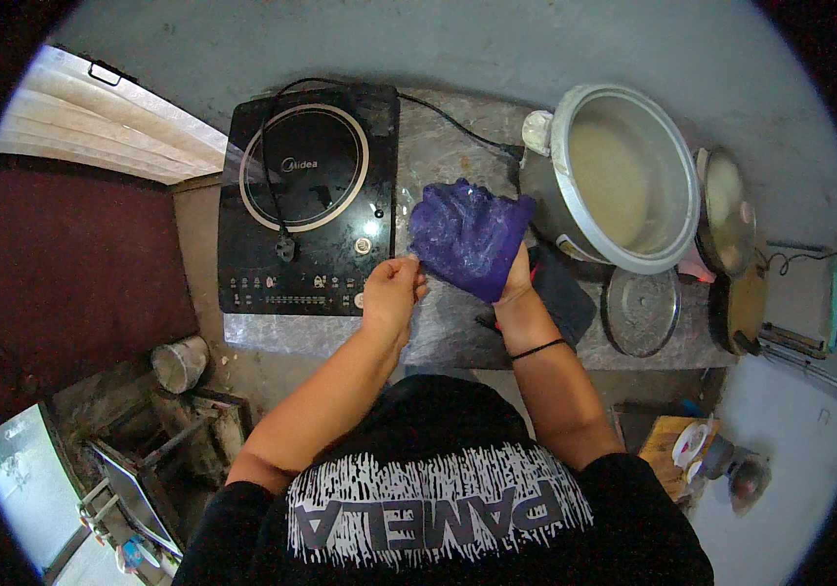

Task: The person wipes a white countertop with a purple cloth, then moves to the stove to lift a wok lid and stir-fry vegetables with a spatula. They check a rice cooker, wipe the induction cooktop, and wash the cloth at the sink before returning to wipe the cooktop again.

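A damp-looking purple cloth (466,234) with whitish specks hangs in front of me, above the counter. It lies over my right hand (515,282), hiding the fingers and leaving the wrist and part of the palm edge visible. At the cloth's left edge, my left hand (392,293) pinches with thumb and forefinger. Left of the hands sits a black Midea induction cooker (308,256). To the right, a large pot (539,187) with a pale rim tilts, and pale, grain-like contents (612,183) show inside. Dark fabric (565,300) lies behind my right wrist.
A glass lid (642,311) rests on the grey counter (455,340) below the pot. Another lidded pan (726,212) stands farther right. The cooker's black cord (447,117) crosses the counter; its plug (285,247) lies on the cooker. A bucket (180,364) stands lower left.
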Motion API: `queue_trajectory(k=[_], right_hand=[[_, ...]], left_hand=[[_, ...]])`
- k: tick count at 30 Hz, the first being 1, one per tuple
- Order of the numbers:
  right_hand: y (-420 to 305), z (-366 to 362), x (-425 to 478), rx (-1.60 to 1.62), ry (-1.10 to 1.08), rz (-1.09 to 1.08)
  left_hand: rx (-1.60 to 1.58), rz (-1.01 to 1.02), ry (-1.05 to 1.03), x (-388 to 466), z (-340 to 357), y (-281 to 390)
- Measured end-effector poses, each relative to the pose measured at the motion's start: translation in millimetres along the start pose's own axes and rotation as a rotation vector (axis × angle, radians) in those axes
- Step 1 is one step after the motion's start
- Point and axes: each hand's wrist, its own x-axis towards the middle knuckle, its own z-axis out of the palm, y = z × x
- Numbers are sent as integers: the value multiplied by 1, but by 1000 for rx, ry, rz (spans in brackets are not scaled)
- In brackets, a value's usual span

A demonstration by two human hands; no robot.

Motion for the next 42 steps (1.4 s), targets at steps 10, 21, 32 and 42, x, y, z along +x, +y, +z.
queue_trajectory(k=[10, 21, 32, 42], right_hand=[[-1, 0, -9, 71, -17, 2], [3, -8, -39, -221, 196, -48], [2, 6, -54, -492, 672, 23], [11, -41, -45, -1589, 875, -313]], left_hand=[[201, -57, -86, 14, 2, 18], [376, 275, -171, -14, 23, 46], [103, 287, -406, -40, 47, 120], [55, 381, -331, -13, 34, 119]])
